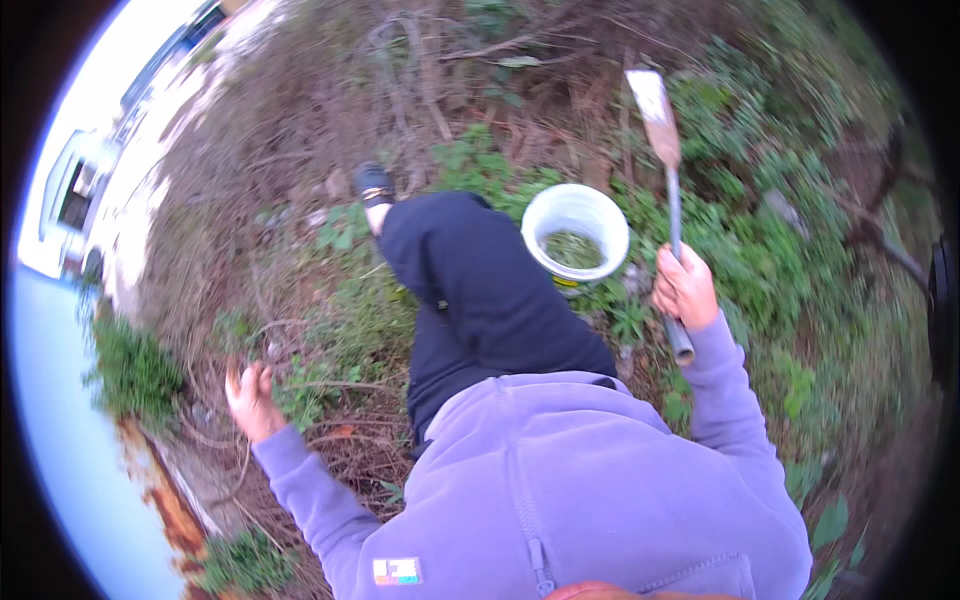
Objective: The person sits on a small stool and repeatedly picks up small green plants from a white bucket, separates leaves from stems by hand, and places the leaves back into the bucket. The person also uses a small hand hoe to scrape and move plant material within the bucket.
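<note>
My right hand (pixel 685 287) is wrapped round the grey tubular handle of a narrow hand spade (pixel 659 128), its flat, pale, brown-stained blade pointing up and away. The handle's hollow end sticks out below my fist. Out to the left, my left hand (pixel 253 400) holds nothing, with its fingers loosely bent and apart above dry stems. Between the spade and my dark-trousered leg stands a white bucket (pixel 535 220), with cut green weeds (pixel 571 249) lying at its bottom.
Low green weeds (pixel 755 265) grow thickly on the right. Dry brush and bare twigs (pixel 430 75) cover the ground ahead. A thick branch (pixel 895 255) stands at the far right. On the left are a bush (pixel 135 370), a pale blue surface (pixel 75 430) and a white vehicle-like shape (pixel 70 190).
</note>
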A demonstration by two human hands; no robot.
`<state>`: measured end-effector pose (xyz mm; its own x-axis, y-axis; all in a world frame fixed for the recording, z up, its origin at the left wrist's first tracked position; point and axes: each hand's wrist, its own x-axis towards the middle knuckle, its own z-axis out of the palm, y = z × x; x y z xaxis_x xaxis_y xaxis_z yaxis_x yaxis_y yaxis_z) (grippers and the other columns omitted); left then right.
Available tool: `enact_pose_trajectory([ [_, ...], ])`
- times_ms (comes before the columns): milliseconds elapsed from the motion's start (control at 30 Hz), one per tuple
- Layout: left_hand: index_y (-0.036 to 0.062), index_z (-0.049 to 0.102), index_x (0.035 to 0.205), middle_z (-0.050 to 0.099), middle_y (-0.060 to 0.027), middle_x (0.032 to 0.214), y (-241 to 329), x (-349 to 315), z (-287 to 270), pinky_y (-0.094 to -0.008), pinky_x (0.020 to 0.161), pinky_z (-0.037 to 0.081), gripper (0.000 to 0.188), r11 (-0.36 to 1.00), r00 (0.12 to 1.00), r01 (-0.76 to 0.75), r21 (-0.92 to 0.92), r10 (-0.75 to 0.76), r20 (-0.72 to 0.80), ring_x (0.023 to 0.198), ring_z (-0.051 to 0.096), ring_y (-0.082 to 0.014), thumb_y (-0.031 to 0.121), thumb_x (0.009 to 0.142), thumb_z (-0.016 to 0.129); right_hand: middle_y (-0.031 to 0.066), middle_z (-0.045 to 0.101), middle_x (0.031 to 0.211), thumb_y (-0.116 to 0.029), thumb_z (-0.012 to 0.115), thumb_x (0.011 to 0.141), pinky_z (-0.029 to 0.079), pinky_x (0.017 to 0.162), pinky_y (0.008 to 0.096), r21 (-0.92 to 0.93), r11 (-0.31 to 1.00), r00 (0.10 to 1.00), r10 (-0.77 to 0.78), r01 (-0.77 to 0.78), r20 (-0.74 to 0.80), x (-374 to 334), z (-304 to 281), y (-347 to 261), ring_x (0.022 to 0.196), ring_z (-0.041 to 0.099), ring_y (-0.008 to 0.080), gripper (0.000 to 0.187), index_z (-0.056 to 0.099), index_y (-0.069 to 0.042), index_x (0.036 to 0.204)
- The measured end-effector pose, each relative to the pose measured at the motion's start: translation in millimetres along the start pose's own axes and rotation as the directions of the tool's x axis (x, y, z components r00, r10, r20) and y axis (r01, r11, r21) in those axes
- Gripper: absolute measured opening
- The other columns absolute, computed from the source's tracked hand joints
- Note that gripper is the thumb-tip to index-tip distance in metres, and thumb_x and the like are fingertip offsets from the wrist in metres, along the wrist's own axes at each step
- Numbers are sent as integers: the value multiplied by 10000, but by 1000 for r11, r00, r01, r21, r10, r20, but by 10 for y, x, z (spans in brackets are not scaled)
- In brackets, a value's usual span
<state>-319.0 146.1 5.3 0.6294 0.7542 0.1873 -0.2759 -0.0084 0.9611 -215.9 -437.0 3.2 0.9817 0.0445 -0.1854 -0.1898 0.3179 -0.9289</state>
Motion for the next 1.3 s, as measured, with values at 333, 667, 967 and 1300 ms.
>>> enact_pose_trajectory([
  [333,29,395,1284,502,-10,656,416,-281,387,-221,667,481,384,998,987,-10,58,0,162,538,451,-77,111,937,539,-71,357,560,-229,516,946,213,356,196,-70,996,996,-41,46,79,4,-343,-215,393,257,20,181,516,-49,951],
  [667,80,486,773,308,23,515,298,-219,987,-297,634,458,303,987,884,92,131,-141,445,455,332,-94,275,998,430,-24,452,618,-142,538,881,285,391,189,-387,879,949,315,-278,34,753,-914,440,432,358,36,194,561,-48,1048],
  [967,43,437,930,380,-11,620,-727,97,1970,-310,643,464,175,876,815,143,462,-369,447,569,426,-118,204,993,410,177,667,999,-162,534,794,516,801,397,-985,-164,851,510,-50,-128,2174,-484,1274,927,655,309,284,678,-23,997],
  [1300,-20,555,1063,582,-81,905,-1932,442,2641,-302,837,429,194,665,760,-189,722,-366,537,876,542,-172,20,873,563,119,675,1038,-121,540,823,520,819,365,-906,-367,674,726,210,-138,3116,-85,1968,973,653,265,250,685,-56,1017],
])
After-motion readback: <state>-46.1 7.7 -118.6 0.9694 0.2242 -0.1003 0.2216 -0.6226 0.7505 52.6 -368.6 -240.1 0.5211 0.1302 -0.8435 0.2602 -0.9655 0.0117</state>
